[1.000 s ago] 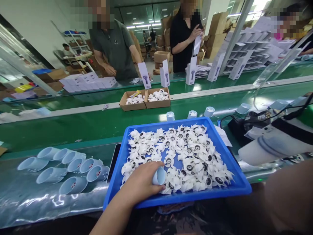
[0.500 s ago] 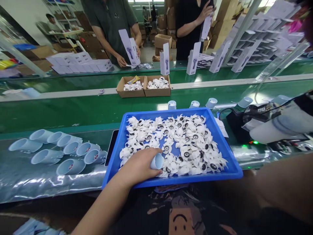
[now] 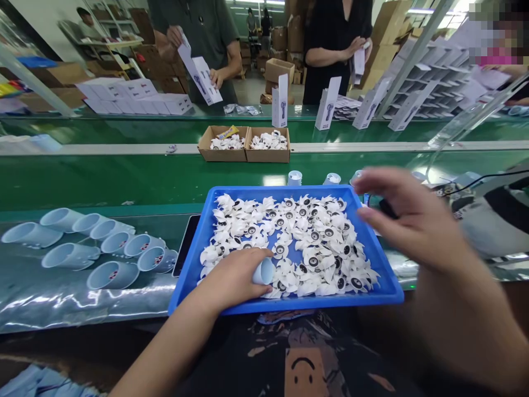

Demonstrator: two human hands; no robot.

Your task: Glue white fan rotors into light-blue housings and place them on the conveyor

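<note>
My left hand (image 3: 235,278) is closed round a light blue plastic cylinder (image 3: 264,271) and holds it tilted over the front part of a blue tray (image 3: 289,305). In the tray lie many white fan impellers (image 3: 318,234), several with dark round hubs showing. At the tray's right rim my right hand (image 3: 413,220) is raised, blurred by motion. Its thumb and fingers are apart, with nothing visible between them. Several more light blue cylinders (image 3: 113,274) lie on their sides on the bench to the left, some with small red parts inside.
Beyond the tray stand two cardboard boxes (image 3: 225,154) of impellers and several upright blue cylinders (image 3: 295,177). A dark flat device (image 3: 187,245) lies against the tray's left side. Across the green conveyor (image 3: 165,187), two people handle white cartons (image 3: 202,77). A cable runs at the right.
My right hand has come into view from the right and now hovers by the tray's right rim. My left hand keeps its hold on the cylinder. Across the conveyor, a person has lifted a carton.
</note>
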